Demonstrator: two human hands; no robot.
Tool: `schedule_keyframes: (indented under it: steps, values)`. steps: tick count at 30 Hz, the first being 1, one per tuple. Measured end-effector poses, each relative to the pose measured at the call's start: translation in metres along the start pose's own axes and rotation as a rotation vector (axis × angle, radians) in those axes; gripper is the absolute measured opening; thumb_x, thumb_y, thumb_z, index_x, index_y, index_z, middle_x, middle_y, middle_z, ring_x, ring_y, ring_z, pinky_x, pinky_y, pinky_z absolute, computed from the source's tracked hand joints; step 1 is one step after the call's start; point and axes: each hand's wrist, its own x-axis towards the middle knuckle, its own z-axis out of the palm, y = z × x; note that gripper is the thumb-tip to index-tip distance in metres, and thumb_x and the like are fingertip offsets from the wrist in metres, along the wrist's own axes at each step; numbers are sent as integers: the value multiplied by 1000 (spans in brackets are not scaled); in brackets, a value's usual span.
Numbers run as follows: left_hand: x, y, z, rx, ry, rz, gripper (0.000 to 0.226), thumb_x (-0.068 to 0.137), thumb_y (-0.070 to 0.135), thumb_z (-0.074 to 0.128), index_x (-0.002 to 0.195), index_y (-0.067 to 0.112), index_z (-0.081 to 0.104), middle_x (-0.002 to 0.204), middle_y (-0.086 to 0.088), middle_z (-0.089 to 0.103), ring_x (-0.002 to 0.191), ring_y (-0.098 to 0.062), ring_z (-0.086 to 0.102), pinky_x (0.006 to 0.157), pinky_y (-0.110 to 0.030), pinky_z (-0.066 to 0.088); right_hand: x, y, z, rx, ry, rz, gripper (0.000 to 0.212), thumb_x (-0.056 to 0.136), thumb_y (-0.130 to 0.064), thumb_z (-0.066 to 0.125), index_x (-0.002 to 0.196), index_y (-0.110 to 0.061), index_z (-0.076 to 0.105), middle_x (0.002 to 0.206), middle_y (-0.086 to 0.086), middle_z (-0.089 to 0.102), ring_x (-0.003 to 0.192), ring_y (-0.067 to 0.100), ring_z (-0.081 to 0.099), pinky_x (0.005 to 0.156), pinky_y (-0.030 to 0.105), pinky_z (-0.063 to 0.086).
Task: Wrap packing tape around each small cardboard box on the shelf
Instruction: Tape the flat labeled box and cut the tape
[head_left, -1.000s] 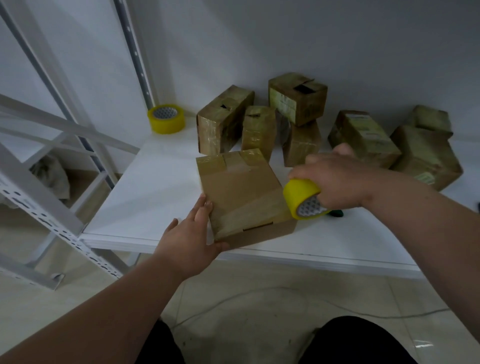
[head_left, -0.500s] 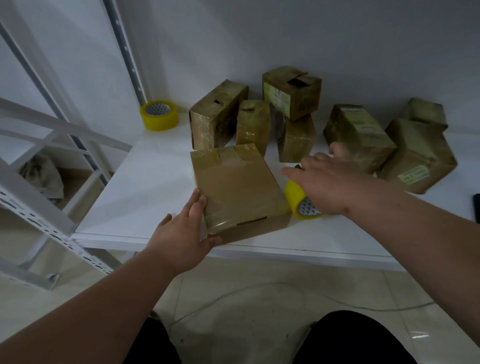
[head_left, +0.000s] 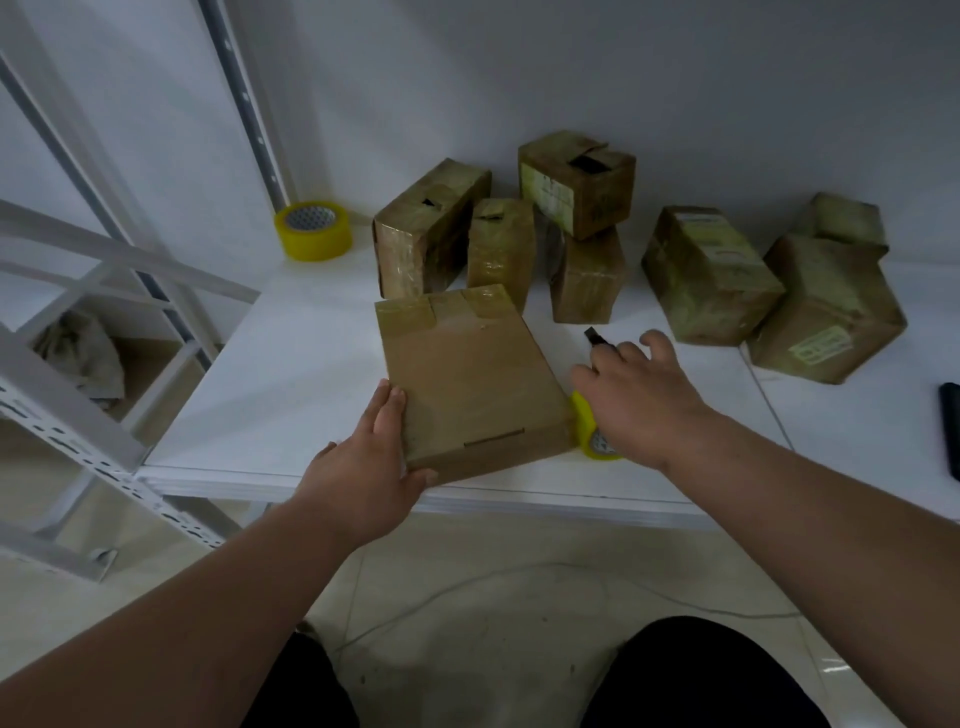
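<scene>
Left hand (head_left: 363, 467) is gripping the flat brown cardboard box (head_left: 467, 379) at the white shelf (head_left: 291, 374) edge, fingers pressed together. Right hand (head_left: 644, 400), fingers spread, is hovering above the yellow tape roll (head_left: 589, 431); loose tape could be sticking back onto itself

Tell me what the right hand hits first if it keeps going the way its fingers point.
Likely the small dark tool just beyond the right hand, its fingertips nearly on it; depth is unclear.
</scene>
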Motion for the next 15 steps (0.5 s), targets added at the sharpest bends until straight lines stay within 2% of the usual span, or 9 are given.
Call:
schedule_keyframes:
  steps: [3, 5, 7, 9, 11, 15]
  values:
    - [1, 3, 2, -81, -25, -28, 95, 88, 47, 60, 153, 26, -6, 157, -2, 27, 129, -28, 47, 102, -44, 44, -1, 8, 10, 259, 35, 21, 57, 66, -21, 70, 117, -19, 45, 116, 6, 40, 108, 30, 43, 93, 41, 31]
    - [1, 1, 0, -121, -39, -37, 95, 88, 45, 62, 154, 25, -3, 152, -4, 35, 127, -27, 49, 101, -42, 44, -2, 17, 13, 505, 31, 184, 62, 61, -16, 75, 117, -20, 47, 117, 8, 37, 106, 31, 40, 86, 36, 38]
    - [2, -2, -3, -134, -54, -28, 95, 87, 45, 64, 154, 25, -1, 150, -4, 39, 127, -27, 50, 102, -42, 43, -4, 29, 16, 678, -6, 331, 52, 63, -14, 73, 108, -21, 48, 109, 6, 41, 98, 27, 45, 77, 33, 41]
    - [2, -5, -5, -120, -68, -17, 95, 87, 46, 64, 154, 25, -1, 151, -3, 40, 128, -26, 49, 103, -43, 42, -7, 38, 18, 697, -38, 329, 38, 66, -17, 72, 95, -24, 47, 94, 1, 44, 86, 23, 49, 63, 30, 35]
    - [3, -7, -7, -92, -80, -16, 95, 88, 47, 63, 154, 25, -2, 150, -4, 40, 128, -26, 50, 103, -43, 43, -8, 44, 16, 708, -3, 278, 31, 70, -15, 70, 89, -24, 47, 85, -3, 42, 82, 23, 49, 57, 27, 28]
    - [2, -10, -11, 52, -64, -18, 95, 87, 55, 58, 154, 22, 0, 152, -4, 38, 127, -27, 49, 101, -41, 43, 1, 49, -5, 746, 105, 188, 32, 68, -5, 65, 91, -23, 50, 87, -1, 41, 79, 22, 45, 61, 30, 30]
